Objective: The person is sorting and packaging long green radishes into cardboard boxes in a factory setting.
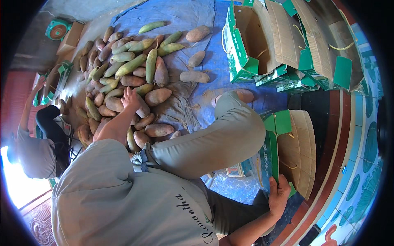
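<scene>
Meanwhile, the left hand (130,98) is reaching open-fingered onto the fruit pile (131,78) while the right hand (279,196), beside it, is gripping a green carton (271,158) to steady it.

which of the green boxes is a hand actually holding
The box at lower right, beside the bent knee: the right hand grips its bottom corner. The stacked boxes at the top stand untouched.

My left hand (130,98) reaches into the pile of brown and green tubers (131,78) on the blue tarp (205,61), fingers spread on one. My right hand (279,196) grips the edge of a green cardboard box (287,147). More open boxes (283,45) stand beyond my bent knee (230,131).
</scene>
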`<state>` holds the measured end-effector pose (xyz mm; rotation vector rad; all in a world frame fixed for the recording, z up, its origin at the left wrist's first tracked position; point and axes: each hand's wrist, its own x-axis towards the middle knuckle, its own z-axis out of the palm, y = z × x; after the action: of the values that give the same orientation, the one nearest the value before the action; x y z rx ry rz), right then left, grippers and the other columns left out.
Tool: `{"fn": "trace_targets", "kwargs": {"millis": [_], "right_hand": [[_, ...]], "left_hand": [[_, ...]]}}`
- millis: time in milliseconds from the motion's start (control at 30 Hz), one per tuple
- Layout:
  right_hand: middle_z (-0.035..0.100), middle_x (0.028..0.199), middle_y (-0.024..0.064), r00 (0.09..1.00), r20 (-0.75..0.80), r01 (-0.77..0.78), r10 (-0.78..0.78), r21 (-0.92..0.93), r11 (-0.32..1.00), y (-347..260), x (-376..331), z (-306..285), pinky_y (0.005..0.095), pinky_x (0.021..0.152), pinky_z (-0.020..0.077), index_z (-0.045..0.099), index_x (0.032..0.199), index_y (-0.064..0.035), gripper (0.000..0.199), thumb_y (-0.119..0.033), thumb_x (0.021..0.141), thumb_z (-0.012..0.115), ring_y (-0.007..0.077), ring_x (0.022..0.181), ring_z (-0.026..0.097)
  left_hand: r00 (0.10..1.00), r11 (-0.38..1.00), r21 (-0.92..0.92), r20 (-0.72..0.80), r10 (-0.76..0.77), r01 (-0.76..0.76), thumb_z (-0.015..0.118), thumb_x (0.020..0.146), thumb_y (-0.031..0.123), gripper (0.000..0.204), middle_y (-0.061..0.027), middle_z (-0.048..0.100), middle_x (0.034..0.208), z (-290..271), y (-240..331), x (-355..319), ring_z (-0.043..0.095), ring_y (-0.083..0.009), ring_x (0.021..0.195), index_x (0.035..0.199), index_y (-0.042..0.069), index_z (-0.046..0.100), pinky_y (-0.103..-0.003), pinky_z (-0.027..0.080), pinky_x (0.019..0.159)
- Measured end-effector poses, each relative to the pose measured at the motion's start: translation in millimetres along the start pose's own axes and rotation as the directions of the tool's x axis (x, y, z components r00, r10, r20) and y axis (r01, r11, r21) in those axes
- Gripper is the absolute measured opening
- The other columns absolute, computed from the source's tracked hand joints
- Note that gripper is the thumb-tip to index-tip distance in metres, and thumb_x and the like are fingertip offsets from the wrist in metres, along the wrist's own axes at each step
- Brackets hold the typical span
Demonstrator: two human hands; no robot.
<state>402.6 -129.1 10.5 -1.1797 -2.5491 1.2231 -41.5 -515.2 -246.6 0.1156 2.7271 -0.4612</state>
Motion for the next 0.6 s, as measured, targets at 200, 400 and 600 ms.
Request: {"fn": "trace_targets", "kwargs": {"millis": [200, 400, 600], "right_hand": [[0.047, 0.068, 0.0047, 0.995, 0.026, -0.097, 0.095, 0.123, 0.988, 3.5, 2.0, 0.5, 0.0272, 0.058, 0.0355, 0.056, 0.083, 0.0033, 0.007, -0.002, 0.087, 0.059, 0.0112, 0.063, 0.042], [0.038, 0.070, -0.0044, 0.994, 0.017, -0.111, 0.110, 0.186, 0.976, 4.8, 1.4, 6.1, 0.0212, 0.059, 0.0272, 0.049, 0.077, -0.0016, 0.019, -0.006, 0.090, 0.061, 0.0064, 0.067, 0.033], [0.039, 0.070, -0.0043, 0.996, 0.009, -0.093, 0.092, 0.181, 0.979, 9.1, 1.2, 4.5, 0.0212, 0.059, 0.0277, 0.051, 0.078, -0.0014, 0.016, -0.006, 0.090, 0.060, 0.0061, 0.067, 0.034]], "left_hand": [[0.986, 0.972, 0.167, 0.049, 0.161, -0.167, 0.058, 0.085, 0.018, 0.062, -0.0075, 0.026, 0.151, -9.4, -23.1, 37.4, 0.018, -0.0284, 0.143, 0.143, 0.021, 0.034, -0.056, 0.028, 0.109], [0.932, 0.913, 0.319, 0.333, 0.142, -0.253, 0.077, 0.069, 0.018, 0.079, -0.0101, 0.028, 0.151, -1.4, -29.9, 50.3, 0.021, -0.0303, 0.142, 0.138, 0.020, 0.040, -0.056, 0.033, 0.105], [0.912, 0.805, 0.504, 0.396, 0.107, -0.313, 0.091, 0.053, 0.028, 0.096, -0.0173, 0.027, 0.150, -15.3, -17.1, 39.3, 0.034, -0.0344, 0.136, 0.136, 0.016, 0.044, -0.048, 0.043, 0.099]]}}
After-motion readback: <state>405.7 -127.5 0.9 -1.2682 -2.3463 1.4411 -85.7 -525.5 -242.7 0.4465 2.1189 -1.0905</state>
